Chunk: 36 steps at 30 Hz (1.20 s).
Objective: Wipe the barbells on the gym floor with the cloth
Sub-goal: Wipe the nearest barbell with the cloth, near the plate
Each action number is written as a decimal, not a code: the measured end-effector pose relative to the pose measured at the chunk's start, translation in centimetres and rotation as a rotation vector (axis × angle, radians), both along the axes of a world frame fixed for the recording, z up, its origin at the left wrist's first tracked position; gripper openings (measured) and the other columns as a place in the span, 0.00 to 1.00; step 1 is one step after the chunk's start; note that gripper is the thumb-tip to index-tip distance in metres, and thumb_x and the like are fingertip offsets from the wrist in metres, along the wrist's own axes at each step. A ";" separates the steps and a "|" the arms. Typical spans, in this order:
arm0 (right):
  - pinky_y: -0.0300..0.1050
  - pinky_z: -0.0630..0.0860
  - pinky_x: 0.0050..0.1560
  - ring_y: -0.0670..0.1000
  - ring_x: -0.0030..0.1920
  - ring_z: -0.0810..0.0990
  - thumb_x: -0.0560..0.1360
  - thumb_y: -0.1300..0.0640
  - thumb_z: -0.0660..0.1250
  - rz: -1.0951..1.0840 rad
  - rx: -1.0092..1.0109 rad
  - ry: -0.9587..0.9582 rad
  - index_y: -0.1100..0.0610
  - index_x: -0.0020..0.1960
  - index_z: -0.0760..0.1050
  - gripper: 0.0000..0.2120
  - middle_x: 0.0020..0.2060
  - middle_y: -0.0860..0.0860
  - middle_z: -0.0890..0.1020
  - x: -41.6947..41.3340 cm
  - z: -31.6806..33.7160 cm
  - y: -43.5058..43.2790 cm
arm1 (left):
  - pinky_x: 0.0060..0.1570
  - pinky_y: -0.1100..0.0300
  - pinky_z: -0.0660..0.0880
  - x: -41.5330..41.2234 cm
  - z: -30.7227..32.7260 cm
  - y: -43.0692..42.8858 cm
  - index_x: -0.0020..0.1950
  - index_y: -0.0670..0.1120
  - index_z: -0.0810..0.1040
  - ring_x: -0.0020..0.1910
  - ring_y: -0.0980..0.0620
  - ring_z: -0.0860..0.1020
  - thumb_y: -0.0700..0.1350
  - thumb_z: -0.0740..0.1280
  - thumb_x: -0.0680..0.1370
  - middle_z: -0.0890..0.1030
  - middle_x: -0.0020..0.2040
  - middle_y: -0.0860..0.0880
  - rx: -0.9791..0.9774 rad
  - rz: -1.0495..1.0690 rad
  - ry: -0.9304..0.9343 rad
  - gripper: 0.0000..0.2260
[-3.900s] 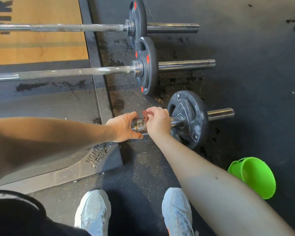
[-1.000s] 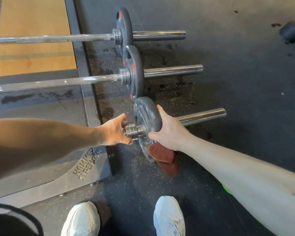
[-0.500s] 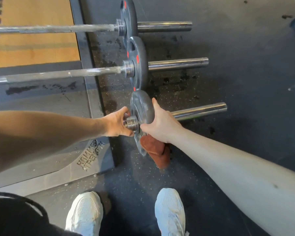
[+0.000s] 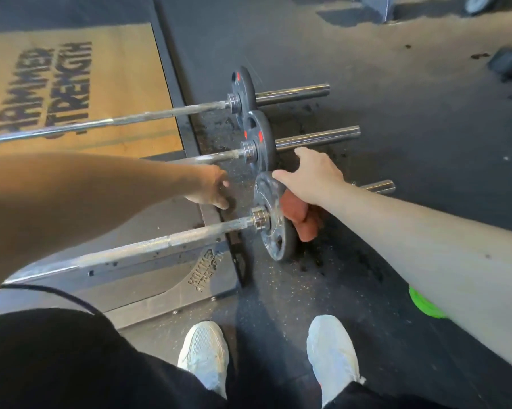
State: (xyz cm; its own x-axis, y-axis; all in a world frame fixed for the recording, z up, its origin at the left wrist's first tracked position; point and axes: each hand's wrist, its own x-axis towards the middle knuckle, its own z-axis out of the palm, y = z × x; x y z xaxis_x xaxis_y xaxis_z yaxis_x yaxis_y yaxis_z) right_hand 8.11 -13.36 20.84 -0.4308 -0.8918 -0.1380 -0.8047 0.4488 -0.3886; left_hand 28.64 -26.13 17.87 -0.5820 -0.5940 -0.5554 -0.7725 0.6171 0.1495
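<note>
A dark rubber gym floor is shown from above, with a wooden lifting platform at 10 o'clock. Three barbells are laid side by side across the platform's edge, their sleeves pointed to 3 o'clock. The nearest barbell is seen just below centre. Its plate is stood upright on the floor, close beside the neighbouring plate at 12 o'clock.

The right hand is laid over the plate's top rim, thumb and forefinger spread. The left hand is held just off the shaft, at 9 o'clock of the plate, with its fingers hanging loosely and nothing gripped. The cloth, rust-brown, is bunched against the plate's outer face under the right palm. Whether the lower fingers are curled round it cannot be told, as they are hidden by the palm. A green bucket is glimpsed at 4 o'clock behind the right forearm.

With the shaft left unsteadied, the round plate could be rolled by a firm wipe toward the white shoes at 6 o'clock. It could also be driven against the neighbouring plate, where the spread fingers could be nipped. The cloth could be dropped if it is merely pressed.
</note>
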 end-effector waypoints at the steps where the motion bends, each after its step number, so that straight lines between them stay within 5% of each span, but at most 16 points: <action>1: 0.53 0.78 0.58 0.59 0.59 0.80 0.74 0.34 0.69 -0.031 -0.045 -0.046 0.56 0.66 0.76 0.31 0.59 0.55 0.81 0.6 1.5 -0.2 | 0.64 0.49 0.74 0.3 2.0 0.4 0.75 0.49 0.71 0.64 0.43 0.77 0.59 0.73 0.76 0.77 0.68 0.46 -0.015 0.004 0.010 0.31; 4: 0.42 0.76 0.34 0.55 0.33 0.80 0.73 0.38 0.72 -0.115 -0.140 -0.223 0.57 0.36 0.75 0.22 0.33 0.53 0.79 3.1 5.8 -0.8 | 0.58 0.54 0.72 1.4 6.9 2.2 0.70 0.50 0.76 0.62 0.43 0.77 0.60 0.72 0.77 0.79 0.64 0.47 -0.086 -0.003 0.060 0.24; 6: 0.35 0.68 0.23 0.53 0.27 0.77 0.72 0.41 0.75 -0.205 -0.168 -0.368 0.56 0.35 0.73 0.21 0.31 0.53 0.77 5.0 7.9 -0.9 | 0.59 0.53 0.74 2.4 8.8 3.3 0.67 0.51 0.78 0.60 0.43 0.77 0.62 0.71 0.76 0.79 0.63 0.48 -0.143 -0.015 0.085 0.23; 11: 0.44 0.74 0.34 0.56 0.36 0.80 0.70 0.47 0.80 -0.203 -0.059 -0.615 0.60 0.46 0.81 0.18 0.42 0.55 0.85 9.6 10.3 0.0 | 0.59 0.52 0.75 5.2 10.6 5.0 0.66 0.47 0.78 0.60 0.43 0.77 0.60 0.70 0.77 0.80 0.62 0.47 -0.174 -0.047 0.102 0.23; 14: 0.50 0.74 0.40 0.66 0.42 0.83 0.81 0.62 0.65 -0.050 0.185 -0.656 0.68 0.49 0.78 0.08 0.42 0.65 0.86 11.9 10.3 0.8 | 0.58 0.51 0.76 7.8 9.7 5.2 0.66 0.44 0.79 0.59 0.42 0.78 0.59 0.68 0.79 0.80 0.61 0.45 -0.179 -0.052 0.150 0.23; 17: 0.51 0.75 0.41 0.60 0.37 0.79 0.79 0.70 0.64 -0.111 0.085 -0.539 0.66 0.47 0.78 0.06 0.36 0.60 0.83 13.9 10.1 0.9 | 0.60 0.50 0.76 11.6 7.5 4.9 0.68 0.43 0.77 0.61 0.41 0.78 0.58 0.67 0.80 0.80 0.63 0.43 -0.143 -0.028 0.179 0.23; 20: 0.53 0.81 0.40 0.55 0.35 0.81 0.76 0.72 0.66 -0.201 -0.027 -0.427 0.65 0.55 0.78 0.09 0.39 0.56 0.80 14.2 8.0 0.6 | 0.61 0.51 0.75 14.1 4.6 4.8 0.69 0.42 0.78 0.62 0.41 0.78 0.56 0.67 0.81 0.80 0.65 0.43 -0.111 0.012 0.191 0.23; 22: 0.52 0.79 0.35 0.55 0.31 0.77 0.75 0.74 0.63 -0.250 -0.021 -0.409 0.64 0.50 0.77 0.09 0.36 0.58 0.77 14.1 5.4 0.5 | 0.59 0.53 0.74 14.8 2.2 4.7 0.69 0.42 0.78 0.63 0.41 0.78 0.54 0.69 0.80 0.80 0.64 0.43 -0.080 0.045 0.192 0.22; 24: 0.41 0.78 0.31 0.54 0.31 0.78 0.75 0.71 0.64 -0.284 -0.043 -0.278 0.62 0.48 0.79 0.08 0.34 0.57 0.79 13.5 1.9 0.4 | 0.59 0.52 0.75 14.7 -0.9 4.2 0.68 0.44 0.77 0.62 0.41 0.79 0.54 0.71 0.78 0.81 0.64 0.43 -0.061 0.083 0.197 0.22; 29: 0.45 0.73 0.61 0.57 0.59 0.80 0.78 0.59 0.70 -0.233 -0.127 -0.016 0.56 0.64 0.82 0.15 0.59 0.55 0.84 10.6 -9.7 -1.1 | 0.59 0.48 0.78 13.4 -8.8 3.4 0.67 0.49 0.77 0.61 0.41 0.77 0.57 0.69 0.78 0.78 0.62 0.46 -0.084 0.123 0.221 0.20; 33: 0.43 0.69 0.65 0.56 0.63 0.76 0.79 0.62 0.69 -0.079 -0.108 0.147 0.57 0.65 0.80 0.15 0.62 0.53 0.81 10.1 -16.7 -2.0 | 0.60 0.48 0.74 11.6 -12.8 2.1 0.69 0.51 0.76 0.64 0.43 0.72 0.59 0.67 0.80 0.76 0.62 0.46 -0.099 0.068 0.260 0.21; 36: 0.54 0.73 0.68 0.60 0.63 0.72 0.72 0.70 0.72 -0.075 -0.154 0.312 0.60 0.68 0.77 0.25 0.66 0.56 0.77 11.3 -19.7 0.1 | 0.60 0.49 0.73 10.4 -14.2 1.3 0.68 0.52 0.77 0.63 0.44 0.72 0.58 0.66 0.81 0.77 0.62 0.47 -0.087 0.056 0.300 0.18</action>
